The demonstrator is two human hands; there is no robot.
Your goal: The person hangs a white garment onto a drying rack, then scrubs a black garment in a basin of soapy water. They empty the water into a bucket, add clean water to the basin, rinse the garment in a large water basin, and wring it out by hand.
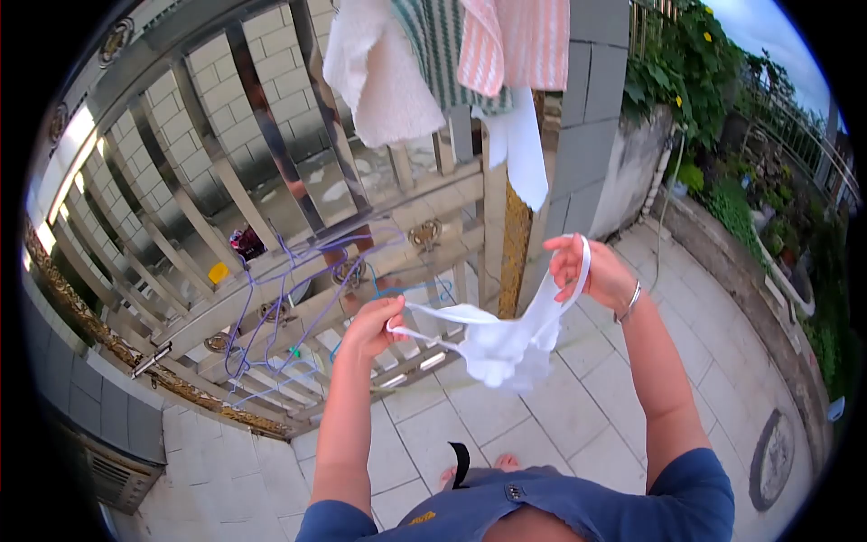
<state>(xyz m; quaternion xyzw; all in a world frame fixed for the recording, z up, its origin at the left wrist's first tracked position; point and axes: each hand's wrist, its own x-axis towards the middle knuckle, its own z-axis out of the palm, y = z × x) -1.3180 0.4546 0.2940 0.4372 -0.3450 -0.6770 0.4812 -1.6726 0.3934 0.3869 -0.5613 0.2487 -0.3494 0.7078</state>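
Observation:
A white undergarment (510, 348) with thin straps, bra-like in shape, hangs bunched between my hands in front of my body. My left hand (373, 327) is closed, pinching the straps at one end. At the other end, a strap loops over my right hand (587, 271), whose fingers are partly curled around it. The soft middle part sags below both hands, above the tiled floor. Just left of my left hand, purple wire hangers (293, 266) hang on the metal gate, with blue hangers (384, 287) among them.
A metal barred gate (226, 144) spans the left. Pale, green-striped and pink-striped towels (519, 45) and a white cloth (517, 149) hang at the top, by a grey tiled pillar (591, 108). A planted bed (750, 199) with a low curb lies right; a round cover (770, 459) is in the floor.

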